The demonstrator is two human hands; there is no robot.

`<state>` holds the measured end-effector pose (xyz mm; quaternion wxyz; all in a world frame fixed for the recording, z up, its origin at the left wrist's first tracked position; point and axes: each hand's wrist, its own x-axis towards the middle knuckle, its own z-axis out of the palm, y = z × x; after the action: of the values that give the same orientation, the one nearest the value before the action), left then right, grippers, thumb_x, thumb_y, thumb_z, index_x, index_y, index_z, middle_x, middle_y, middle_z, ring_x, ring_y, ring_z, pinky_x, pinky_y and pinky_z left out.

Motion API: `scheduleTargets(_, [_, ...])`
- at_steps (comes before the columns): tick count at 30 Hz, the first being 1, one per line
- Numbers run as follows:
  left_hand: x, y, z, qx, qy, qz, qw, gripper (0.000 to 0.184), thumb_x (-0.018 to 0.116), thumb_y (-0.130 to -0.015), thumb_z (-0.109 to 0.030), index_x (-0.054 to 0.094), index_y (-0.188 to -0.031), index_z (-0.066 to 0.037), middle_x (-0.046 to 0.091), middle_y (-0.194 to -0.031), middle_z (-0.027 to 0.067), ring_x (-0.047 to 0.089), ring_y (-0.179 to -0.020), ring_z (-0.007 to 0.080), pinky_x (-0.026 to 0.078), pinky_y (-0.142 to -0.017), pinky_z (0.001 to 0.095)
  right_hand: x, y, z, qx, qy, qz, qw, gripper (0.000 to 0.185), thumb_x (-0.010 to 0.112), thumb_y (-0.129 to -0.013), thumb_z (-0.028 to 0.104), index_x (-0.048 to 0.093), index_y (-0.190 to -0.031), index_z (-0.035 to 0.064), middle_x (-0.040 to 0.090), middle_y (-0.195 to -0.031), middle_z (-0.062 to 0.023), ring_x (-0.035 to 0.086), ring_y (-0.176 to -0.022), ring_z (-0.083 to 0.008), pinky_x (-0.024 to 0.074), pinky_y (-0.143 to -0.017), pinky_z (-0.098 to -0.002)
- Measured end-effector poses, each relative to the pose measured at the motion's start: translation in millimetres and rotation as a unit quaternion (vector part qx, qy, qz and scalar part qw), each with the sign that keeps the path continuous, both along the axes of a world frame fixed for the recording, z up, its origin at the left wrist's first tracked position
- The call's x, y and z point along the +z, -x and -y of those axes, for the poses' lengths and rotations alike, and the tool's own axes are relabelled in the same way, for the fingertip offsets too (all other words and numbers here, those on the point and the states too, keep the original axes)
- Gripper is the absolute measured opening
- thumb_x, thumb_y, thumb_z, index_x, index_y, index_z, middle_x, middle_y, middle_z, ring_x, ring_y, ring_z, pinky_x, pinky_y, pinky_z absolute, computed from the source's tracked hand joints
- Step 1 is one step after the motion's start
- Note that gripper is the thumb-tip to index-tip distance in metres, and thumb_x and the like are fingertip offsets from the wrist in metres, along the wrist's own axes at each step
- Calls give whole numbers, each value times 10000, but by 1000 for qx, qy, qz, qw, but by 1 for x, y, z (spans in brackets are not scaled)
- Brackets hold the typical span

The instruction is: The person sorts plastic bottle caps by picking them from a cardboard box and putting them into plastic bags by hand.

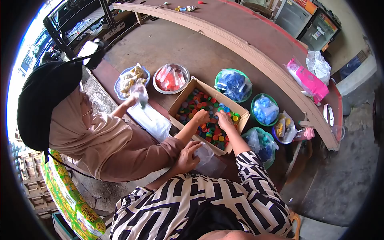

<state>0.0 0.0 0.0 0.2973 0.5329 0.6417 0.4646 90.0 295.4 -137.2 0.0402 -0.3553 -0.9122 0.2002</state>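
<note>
Your left hand [189, 157], loosely curled, pinches a clear plastic bag [209, 161]; your right hand [224, 120] bends among bottle caps [201, 100] inside the cardboard box [182, 96], its hold unclear.

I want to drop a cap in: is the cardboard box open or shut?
Open: caps show inside the cardboard box, and the right hand reaches in.
</note>
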Motion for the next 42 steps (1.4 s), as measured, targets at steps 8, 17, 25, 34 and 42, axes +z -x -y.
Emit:
scheduleTargets(8, [-5, -9, -25, 13, 5, -9, 1000, 495, 563, -680, 9, 596, -1174, 25, 577, -1217, 133, 599, -689, 206, 479, -648, 295, 16, -32, 0, 52, 15, 28, 998, 373, 611, -726, -1, 609, -1089, 86, 582, -1060, -155, 563, -1081, -362, 497, -865, -449])
scheduleTargets(17, [1, -11, -31, 4, 55, -3, 998, 513, 576, -700, -15, 576, -1211, 25, 556, -1257, 150, 661, -746, 215, 526, -683, 313, 45, -44, 16, 49, 10, -105, 993, 384, 747, -696, 68, 521, -1006, 62, 618, -945, -151, 599, -960, -364, 477, -839, -445])
scheduleTargets(25, [-9, -5, -27, 36, 54, 41, 997, 528, 571, -702, 21, 565, -1230, 33, 546, -1257, 151, 654, -657, 187, 522, -625, 295, 63, -64, 44, 12, 118, -253, 960, 388, 785, -747, 141, 554, -1048, 58, 616, -1059, -115, 596, -993, -263, 477, -860, -358])
scheduleTargets(34, [-13, -10, -30, 24, 32, 46, 998, 512, 574, -706, 32, 570, -1219, 33, 545, -1251, 155, 655, -617, 194, 525, -593, 289, 145, -84, 115, 39, 376, -380, 844, 360, 733, -818, 116, 549, -1124, 68, 602, -1110, -38, 566, -1046, -139, 440, -932, -309])
scheduleTargets(42, [-10, -14, -27, 30, 9, 20, 999, 526, 569, -702, 25, 572, -1228, 2, 557, -1244, 144, 621, -687, 207, 503, -635, 297, 134, -64, 83, -9, 265, -298, 917, 202, 675, -825, 49, 634, -1022, 45, 614, -1050, -67, 609, -947, -179, 500, -826, -309])
